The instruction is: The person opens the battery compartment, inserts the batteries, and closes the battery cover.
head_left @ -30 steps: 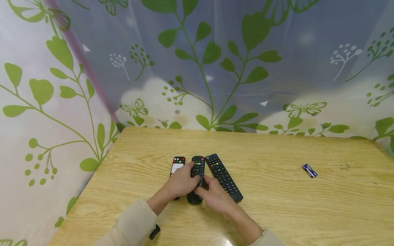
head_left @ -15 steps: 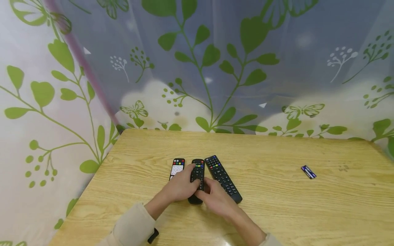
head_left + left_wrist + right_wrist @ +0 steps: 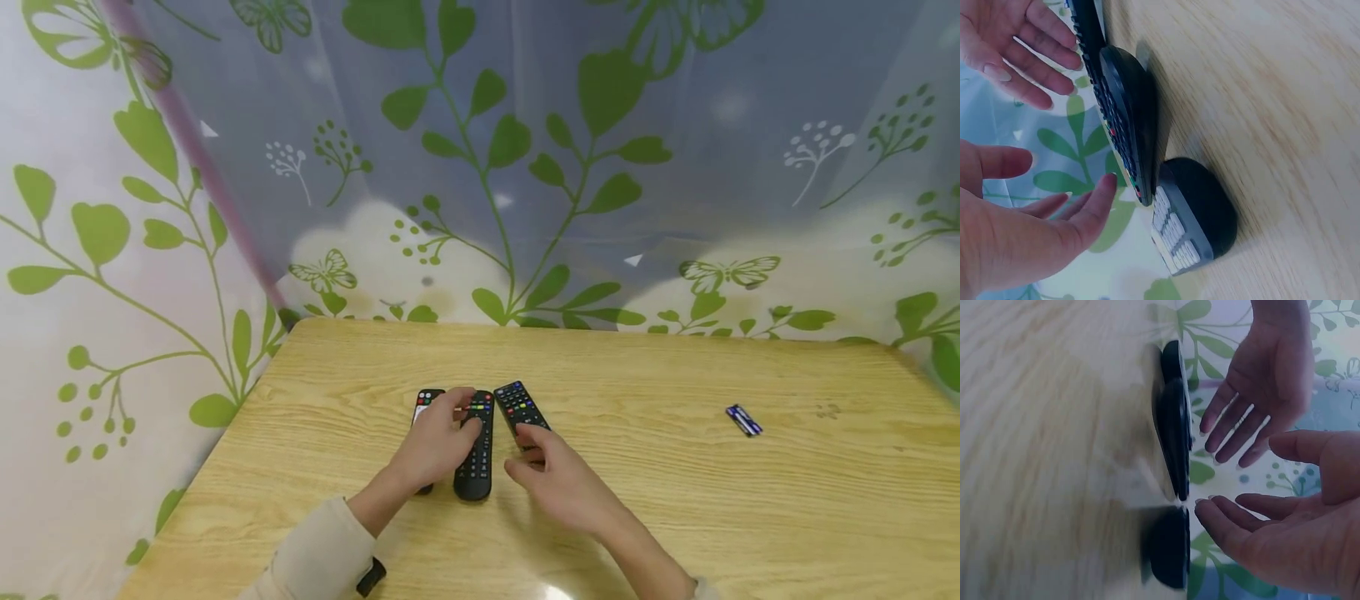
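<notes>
Three black remote controls lie side by side on the table. My left hand (image 3: pixel 433 437) hovers over the left remote (image 3: pixel 427 397) and the edge of the middle remote (image 3: pixel 474 477), hiding much of the left one. Its fingers are loosely bent and hold nothing; the left wrist view shows them apart from the middle remote (image 3: pixel 1132 94). My right hand (image 3: pixel 564 483) is above the right remote (image 3: pixel 521 403), covering its lower part. In the right wrist view a gap separates its relaxed fingers from the right remote (image 3: pixel 1171 550), and its thumb stands away from them.
A pair of wrapped batteries (image 3: pixel 743 420) lies on the wooden table (image 3: pixel 660 500) to the right. Behind the table hangs a leaf-patterned curtain (image 3: pixel 555 217), and another patterned sheet (image 3: pixel 112 333) borders its left side.
Both hands have left the middle remote, which now lies free on the table. The right hand has moved right, over the right remote; the left hand has shifted slightly left and up.
</notes>
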Available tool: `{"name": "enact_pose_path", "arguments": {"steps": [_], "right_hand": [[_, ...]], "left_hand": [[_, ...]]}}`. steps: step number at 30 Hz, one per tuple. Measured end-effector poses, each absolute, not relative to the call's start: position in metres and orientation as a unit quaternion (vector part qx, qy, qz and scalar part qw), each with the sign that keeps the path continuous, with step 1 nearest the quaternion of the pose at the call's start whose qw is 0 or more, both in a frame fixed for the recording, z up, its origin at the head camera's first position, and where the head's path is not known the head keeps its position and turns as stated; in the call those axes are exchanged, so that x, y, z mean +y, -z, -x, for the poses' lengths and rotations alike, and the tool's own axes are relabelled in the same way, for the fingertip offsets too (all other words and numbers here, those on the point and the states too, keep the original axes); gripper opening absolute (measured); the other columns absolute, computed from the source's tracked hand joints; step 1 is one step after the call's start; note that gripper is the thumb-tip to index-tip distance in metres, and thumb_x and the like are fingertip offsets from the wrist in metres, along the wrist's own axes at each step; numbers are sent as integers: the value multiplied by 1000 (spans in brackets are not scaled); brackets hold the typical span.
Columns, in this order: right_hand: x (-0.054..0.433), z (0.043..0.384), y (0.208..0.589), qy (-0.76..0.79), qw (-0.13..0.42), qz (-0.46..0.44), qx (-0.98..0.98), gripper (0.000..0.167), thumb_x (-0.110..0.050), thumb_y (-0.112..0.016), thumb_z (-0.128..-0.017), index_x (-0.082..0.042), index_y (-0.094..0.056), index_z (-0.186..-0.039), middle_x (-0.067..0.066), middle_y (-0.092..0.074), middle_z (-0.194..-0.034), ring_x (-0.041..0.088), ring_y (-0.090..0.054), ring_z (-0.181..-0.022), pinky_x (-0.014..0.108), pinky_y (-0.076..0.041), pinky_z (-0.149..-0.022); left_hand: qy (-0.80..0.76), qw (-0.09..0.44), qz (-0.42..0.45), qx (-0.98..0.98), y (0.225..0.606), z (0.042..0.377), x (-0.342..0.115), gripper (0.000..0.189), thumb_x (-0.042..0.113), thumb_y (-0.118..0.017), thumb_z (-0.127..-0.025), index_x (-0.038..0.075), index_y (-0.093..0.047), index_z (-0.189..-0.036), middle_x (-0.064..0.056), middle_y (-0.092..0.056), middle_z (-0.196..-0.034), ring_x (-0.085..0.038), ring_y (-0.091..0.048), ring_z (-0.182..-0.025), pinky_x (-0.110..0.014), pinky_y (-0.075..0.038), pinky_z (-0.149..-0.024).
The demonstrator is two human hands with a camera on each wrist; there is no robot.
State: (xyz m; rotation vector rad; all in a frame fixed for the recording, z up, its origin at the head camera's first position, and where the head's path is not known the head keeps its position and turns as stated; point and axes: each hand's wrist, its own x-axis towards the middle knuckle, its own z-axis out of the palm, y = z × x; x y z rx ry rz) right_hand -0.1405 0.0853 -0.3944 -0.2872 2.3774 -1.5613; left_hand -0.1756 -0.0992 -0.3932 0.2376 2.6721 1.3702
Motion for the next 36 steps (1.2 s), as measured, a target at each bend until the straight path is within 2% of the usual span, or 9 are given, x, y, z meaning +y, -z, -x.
{"name": "enact_pose_path", "arguments": {"steps": [8, 16, 23, 28, 32, 36], "right_hand": [[107, 144, 389, 531, 109, 74, 837, 42, -20, -58, -96, -2, -51, -134, 13, -50, -133, 30, -50, -118, 48, -44, -97], [125, 148, 395, 518, 100, 60, 848, 46, -21, -57, -97, -1, -47, -137, 17, -46, -138, 35, -44, -123, 52, -40, -99], [130, 151, 402, 508, 94, 44, 855, 46, -19, -57, -96, 1, -47, -136, 19, -49, -135, 37, -47, -121, 52, -41, -98], [130, 153, 406, 505, 102, 31, 857, 49, -21, -57, -96, 2, -46, -138, 19, -50, -135, 35, -49, -120, 51, -43, -97], [132, 155, 410, 508, 108, 23, 854, 50, -22, -57, -96, 2, -45, -138, 18, -51, -134, 32, -51, -118, 49, -45, -95], [134, 155, 412, 511, 115, 16, 852, 50, -23, -57, -96, 2, -45, -138, 18, -53, -132, 31, -53, -116, 47, -47, -92]], "left_hand": [[-511, 82, -94, 851, 393, 176, -88, 44, 14, -49, -97, -2, -43, -138, -19, -49, -135, -31, -54, -116, -44, -49, -91], [-525, 99, -100, 839, 399, 176, -73, 50, 12, -51, -95, -7, -39, -139, -25, -48, -132, -34, -54, -115, -43, -50, -89], [-525, 113, -51, 842, 404, 175, -58, 62, 10, -57, -90, -10, -31, -142, -23, -53, -126, -32, -56, -112, -43, -49, -89], [-511, 115, -30, 851, 406, 176, -53, 63, 12, -58, -89, -10, -31, -142, -21, -55, -124, -30, -56, -109, -45, -47, -92], [-499, 111, -25, 859, 408, 180, -51, 61, 11, -58, -88, -11, -33, -140, -18, -56, -117, -28, -55, -104, -46, -46, -89], [-487, 103, -31, 867, 407, 182, -49, 63, 11, -58, -88, -15, -31, -139, -21, -54, -115, -29, -53, -103, -47, -45, -90]]}}
